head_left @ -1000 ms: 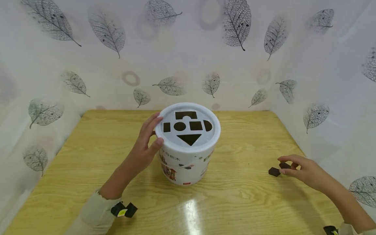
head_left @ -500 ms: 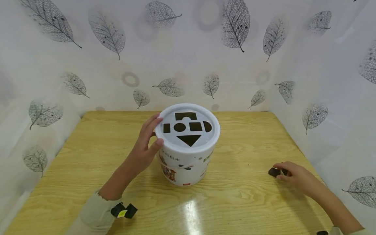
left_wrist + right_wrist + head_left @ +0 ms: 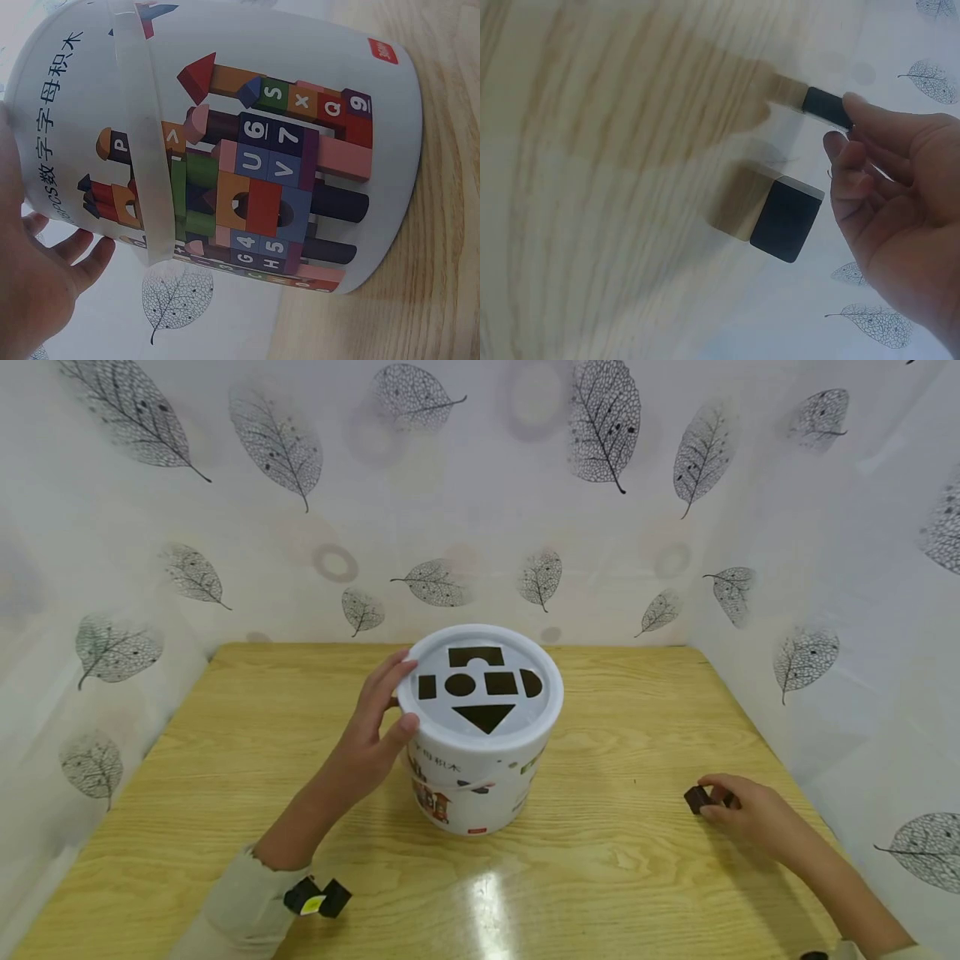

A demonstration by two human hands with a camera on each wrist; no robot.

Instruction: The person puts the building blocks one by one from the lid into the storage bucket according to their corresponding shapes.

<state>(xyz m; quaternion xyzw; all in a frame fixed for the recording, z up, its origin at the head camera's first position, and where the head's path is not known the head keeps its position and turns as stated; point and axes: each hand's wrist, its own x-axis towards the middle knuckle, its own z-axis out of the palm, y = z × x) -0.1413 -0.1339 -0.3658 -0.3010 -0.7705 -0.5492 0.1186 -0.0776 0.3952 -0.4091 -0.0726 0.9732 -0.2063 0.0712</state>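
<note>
A white bucket (image 3: 472, 785) with a shape-sorter lid (image 3: 427, 714) stands on the wooden table, its handle (image 3: 146, 142) lying across the printed front. My left hand (image 3: 369, 727) grips the bucket at the left of its rim, thumb toward me and fingers along the lid's edge. Far to the right, my right hand (image 3: 761, 818) pinches a small black block (image 3: 697, 800) at its fingertips, low at the tabletop. A second black block (image 3: 787, 217) lies on the table beneath the same hand, mostly hidden by the fingers in the head view.
The yellow wood-grain table (image 3: 600, 877) carries the bucket near its middle. White leaf-patterned sheeting (image 3: 480, 502) closes in the back and both sides. Block-shaped openings, including a triangular hole (image 3: 486, 718), pierce the lid.
My right hand has come away from the rear black block to the left one, which now stands turned at the fingertips. The left hand and bucket have stayed in place.
</note>
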